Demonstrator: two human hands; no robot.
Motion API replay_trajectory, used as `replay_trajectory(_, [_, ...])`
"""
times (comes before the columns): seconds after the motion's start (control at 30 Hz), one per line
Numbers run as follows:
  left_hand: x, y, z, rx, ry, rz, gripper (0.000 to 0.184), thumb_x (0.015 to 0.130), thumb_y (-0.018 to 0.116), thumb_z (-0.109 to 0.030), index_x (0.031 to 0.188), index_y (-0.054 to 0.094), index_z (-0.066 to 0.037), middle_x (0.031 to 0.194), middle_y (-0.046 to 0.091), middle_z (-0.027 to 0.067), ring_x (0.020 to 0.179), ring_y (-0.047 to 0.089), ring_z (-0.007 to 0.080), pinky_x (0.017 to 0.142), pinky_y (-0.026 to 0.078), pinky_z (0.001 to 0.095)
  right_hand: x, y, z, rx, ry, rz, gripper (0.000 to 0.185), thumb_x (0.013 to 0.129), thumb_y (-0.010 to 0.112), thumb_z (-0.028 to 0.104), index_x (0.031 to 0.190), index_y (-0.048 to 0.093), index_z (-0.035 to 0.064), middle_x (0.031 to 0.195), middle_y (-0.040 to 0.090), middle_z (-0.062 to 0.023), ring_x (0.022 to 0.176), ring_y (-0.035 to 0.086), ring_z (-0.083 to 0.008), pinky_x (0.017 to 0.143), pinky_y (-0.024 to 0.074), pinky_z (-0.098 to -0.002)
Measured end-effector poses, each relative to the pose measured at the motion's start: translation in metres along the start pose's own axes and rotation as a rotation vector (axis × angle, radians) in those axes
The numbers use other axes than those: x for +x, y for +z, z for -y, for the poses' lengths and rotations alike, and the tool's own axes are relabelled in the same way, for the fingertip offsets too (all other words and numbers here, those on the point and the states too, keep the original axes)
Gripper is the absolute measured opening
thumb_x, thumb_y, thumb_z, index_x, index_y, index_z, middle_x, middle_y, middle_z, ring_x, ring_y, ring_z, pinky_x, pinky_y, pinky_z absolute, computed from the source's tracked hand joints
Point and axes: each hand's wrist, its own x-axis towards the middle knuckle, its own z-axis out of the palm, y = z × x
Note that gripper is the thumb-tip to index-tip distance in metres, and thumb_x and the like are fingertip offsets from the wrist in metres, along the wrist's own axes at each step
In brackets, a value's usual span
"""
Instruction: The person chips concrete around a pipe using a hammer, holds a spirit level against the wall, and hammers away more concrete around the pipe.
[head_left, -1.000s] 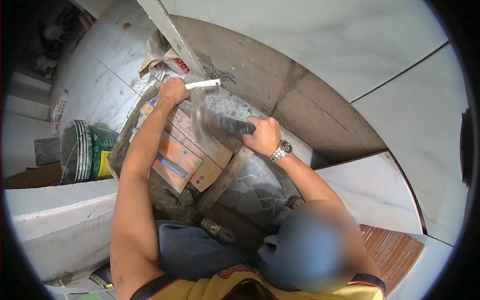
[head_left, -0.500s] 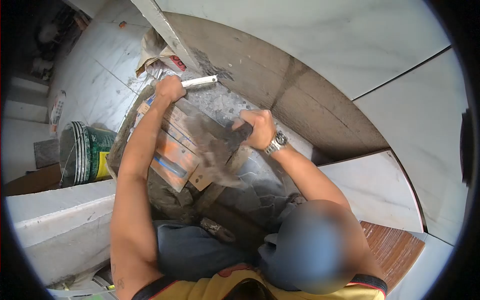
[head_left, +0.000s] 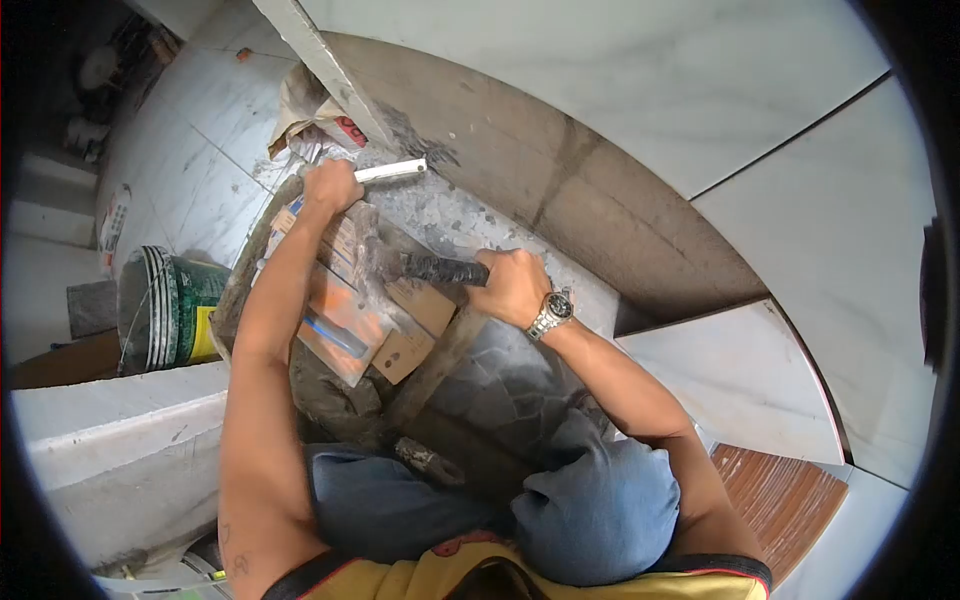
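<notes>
My left hand (head_left: 333, 187) is closed round a white strip (head_left: 395, 171) whose holed end sticks out to the right. My right hand (head_left: 514, 287), with a metal watch on the wrist, grips a black-wrapped handle (head_left: 445, 269). The head of this hammer-like tool is blurred, over a flattened cardboard box (head_left: 410, 350) between my hands. Beside the cardboard lies an orange-smeared piece (head_left: 345, 310) with a blue-handled tool (head_left: 336, 337) on it.
A green bucket (head_left: 190, 305) stands at the left, near a torn paper bag (head_left: 302, 112). Marble-look tiles (head_left: 735, 385) line the right, with a brown wood-patterned piece (head_left: 778, 500) below. A low white ledge (head_left: 120, 412) is at lower left. My knees are close below.
The tool in my right hand has swung, its head moving from low over the cardboard up and left. My right hand is slightly lower; my left still holds the strip.
</notes>
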Motion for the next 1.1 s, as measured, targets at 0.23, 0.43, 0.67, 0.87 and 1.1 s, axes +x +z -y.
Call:
replay_trajectory(0.23, [0.004,0.002,0.007,-0.016,0.095,-0.081,0.022,0.074,0.065,-0.022,0.090,0.073,-0.009,0.091,0.071,0.0206,0.087,0.070,0.0395,0.079,0.056,0.0498,0.000,0.007,-0.015,-0.050,0.065,-0.034,0.025,0.073,0.074,0.030,0.083,0.071,0.0068,0.070,0.067,-0.0207,0.070,0.068,-0.0396,0.067,0.0545,-0.0476])
replay_trajectory(0.43, [0.036,0.013,0.013,0.003,0.102,-0.072,0.024,0.073,0.069,-0.023,0.091,0.074,-0.007,0.092,0.071,0.0196,0.089,0.070,0.0369,0.081,0.057,0.0471,0.020,0.002,-0.010,-0.133,-0.005,-0.052,0.026,0.075,0.074,0.029,0.083,0.071,0.0054,0.072,0.067,-0.0233,0.072,0.067,-0.0417,0.068,0.0548,-0.0482])
replay_trajectory(0.67, [0.039,0.012,0.008,-0.103,0.047,-0.021,0.027,0.069,0.072,-0.020,0.090,0.074,-0.003,0.098,0.071,0.0210,0.096,0.070,0.0357,0.086,0.057,0.0450,0.046,-0.006,0.006,-0.276,0.038,0.032,0.032,0.083,0.072,0.032,0.086,0.069,0.0008,0.075,0.068,-0.0243,0.073,0.069,-0.0403,0.068,0.0560,-0.0483])
replay_trajectory(0.87, [0.047,0.023,0.014,-0.187,0.081,-0.006,0.028,0.069,0.068,-0.017,0.094,0.074,-0.006,0.095,0.071,0.0224,0.093,0.070,0.0375,0.085,0.056,0.0468,0.026,-0.008,0.048,-0.267,-0.249,-0.053,0.024,0.074,0.073,0.024,0.086,0.067,0.0045,0.068,0.067,-0.0163,0.065,0.068,-0.0362,0.062,0.0549,-0.0461])
replay_trajectory(1.1, [0.047,0.014,0.018,-0.172,0.101,0.004,0.030,0.073,0.066,-0.018,0.097,0.074,-0.001,0.102,0.071,0.0217,0.098,0.070,0.0359,0.087,0.056,0.0457,0.044,0.003,0.016,-0.285,0.137,-0.023,0.029,0.079,0.075,0.027,0.090,0.070,0.0012,0.079,0.068,-0.0263,0.079,0.068,-0.0445,0.072,0.0553,-0.0497])
